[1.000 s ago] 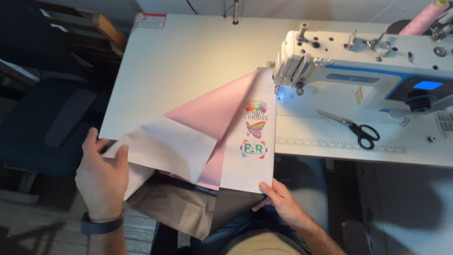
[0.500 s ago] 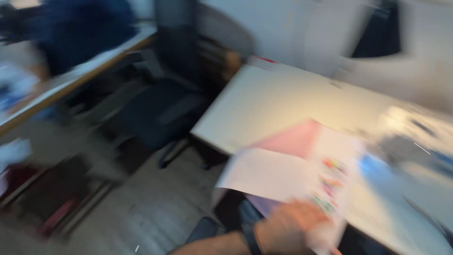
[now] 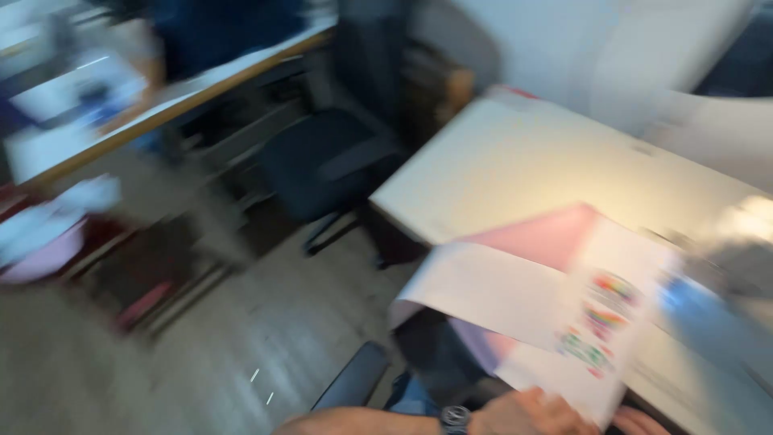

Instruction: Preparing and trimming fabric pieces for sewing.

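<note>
Frame heavily motion-blurred; camera is swung left, away from the work. Nearest, at the bottom edge, the left hand [image 3: 523, 412] with a dark wristwatch [image 3: 455, 416] is seen at the lower edge of the white fabric panel [image 3: 499, 294]; fingers appear closed on that edge, though blur hides the exact pinch. The right hand [image 3: 640, 420] is barely in view beside it, under the panel's corner; its finger state cannot be told. The panel bears a small multicoloured print [image 3: 600, 322] and is laid over a pink fabric piece [image 3: 547, 238], both draped off the near edge of the white counter [image 3: 515, 169].

Judged: fabric layers are being handled and aligned. For a good result, both edges should be kept flush, the print side kept up, and eyes returned to the work before anything is shifted.

Further off: a dark office chair [image 3: 330, 161], a wooden-edged bench [image 3: 185, 105] with clutter, grey floor [image 3: 161, 370].
</note>
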